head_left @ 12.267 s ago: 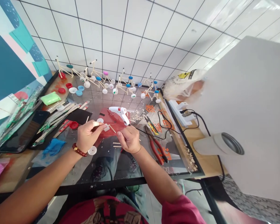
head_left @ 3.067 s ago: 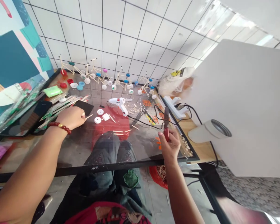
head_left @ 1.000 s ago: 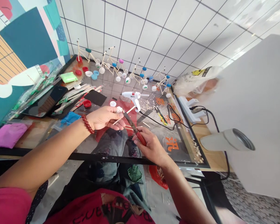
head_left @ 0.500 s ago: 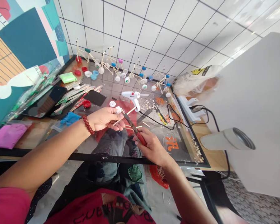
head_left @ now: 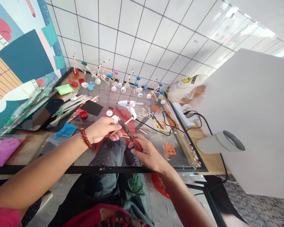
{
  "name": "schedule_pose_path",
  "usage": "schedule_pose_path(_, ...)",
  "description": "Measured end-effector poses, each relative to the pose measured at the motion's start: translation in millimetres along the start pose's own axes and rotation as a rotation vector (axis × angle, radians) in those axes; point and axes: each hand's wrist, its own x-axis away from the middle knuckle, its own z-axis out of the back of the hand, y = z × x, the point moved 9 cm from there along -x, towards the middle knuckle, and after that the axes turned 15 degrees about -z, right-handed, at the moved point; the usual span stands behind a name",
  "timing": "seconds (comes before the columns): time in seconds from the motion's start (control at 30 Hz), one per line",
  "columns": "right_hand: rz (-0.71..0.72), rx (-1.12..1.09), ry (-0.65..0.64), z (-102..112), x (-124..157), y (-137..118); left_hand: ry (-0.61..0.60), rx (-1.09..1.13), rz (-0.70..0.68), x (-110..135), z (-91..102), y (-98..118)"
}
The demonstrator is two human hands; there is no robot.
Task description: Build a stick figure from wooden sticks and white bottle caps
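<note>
My left hand (head_left: 104, 128) pinches a thin wooden stick (head_left: 127, 120) with a white bottle cap (head_left: 115, 118) at its fingertips, above the glass table (head_left: 180, 157). My right hand (head_left: 148, 153) grips the red handles of a pair of pliers (head_left: 130, 135), and their dark jaws meet the stick just beyond my left fingers. A red bead bracelet (head_left: 85, 138) circles my left wrist. A few loose stick pieces (head_left: 142, 131) lie on the glass beside the hands.
A white glue gun (head_left: 127, 105) stands behind the hands, its black cord (head_left: 165, 126) running to a power strip (head_left: 183, 113). Several stick-and-cap models (head_left: 130, 85) line the tiled wall. Loose caps (head_left: 83, 114), stick packets (head_left: 68, 107), a phone (head_left: 40, 115) lie left; a white lamp (head_left: 221, 142) right.
My left hand took up a stick and my right hand brought the pliers over from the right. In the last second the pliers' jaws stayed at the stick; only the view shifted slightly.
</note>
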Motion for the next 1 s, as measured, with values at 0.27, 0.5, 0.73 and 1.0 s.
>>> schedule_pose_path(0.27, -0.18, -0.361, -0.31, -9.6, -6.9, 20.2, 0.007, 0.09, 0.149, 4.2, -1.0, -7.1)
schedule_pose_path(0.5, -0.147, -0.184, -0.207, -7.2, -7.8, 9.6, 0.014, 0.085, 0.16, 2.6, -2.1, -11.1)
schedule_pose_path(0.73, 0.019, 0.093, -0.016, -2.4, -6.7, -5.6, -0.023, 0.097, 0.135, -0.5, -2.1, -15.4)
schedule_pose_path(1.0, 0.044, 0.307, 0.097, -0.1, -6.7, -6.2, -0.052, 0.048, 0.072, -3.2, 1.3, -15.5)
